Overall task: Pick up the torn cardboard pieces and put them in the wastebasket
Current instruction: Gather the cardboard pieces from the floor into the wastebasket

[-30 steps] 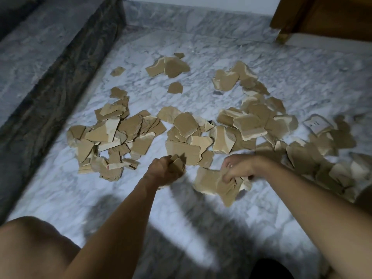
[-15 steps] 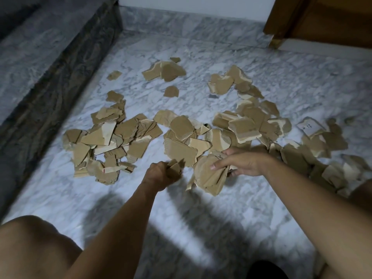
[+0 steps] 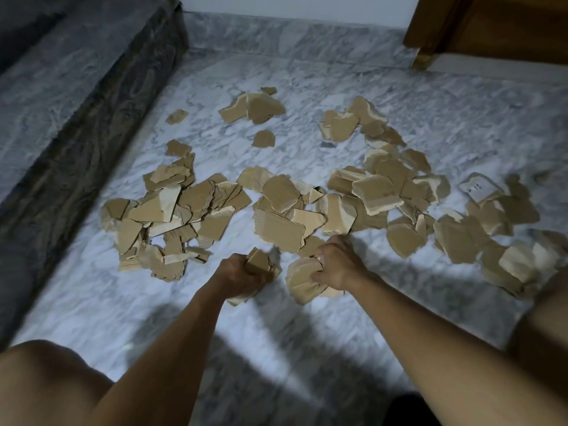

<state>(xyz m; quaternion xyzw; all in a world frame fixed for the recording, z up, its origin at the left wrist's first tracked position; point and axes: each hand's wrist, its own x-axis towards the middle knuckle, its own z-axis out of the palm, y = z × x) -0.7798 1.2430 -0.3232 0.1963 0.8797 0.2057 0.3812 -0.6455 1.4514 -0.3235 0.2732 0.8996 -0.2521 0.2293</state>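
Several torn brown cardboard pieces [image 3: 278,229] lie scattered over the marble floor [image 3: 107,302], in clusters at the left [image 3: 159,210], the middle and the right [image 3: 378,189]. My left hand [image 3: 242,276] is clenched around a small wad of pieces [image 3: 257,262] near the front of the middle cluster. My right hand [image 3: 338,262], just to its right, grips a larger stack of pieces [image 3: 302,276] that hangs below the fingers. No wastebasket is in view.
A raised dark marble step [image 3: 70,96] runs along the left side. A wooden door and frame [image 3: 479,23] stand at the back right, against the wall skirting [image 3: 292,41]. My bare knee [image 3: 49,382] is at the bottom left.
My right hand reached forward into the middle pile, then closed on a bigger stack and pulled back beside my left hand. My left hand kept its wad and barely moved.
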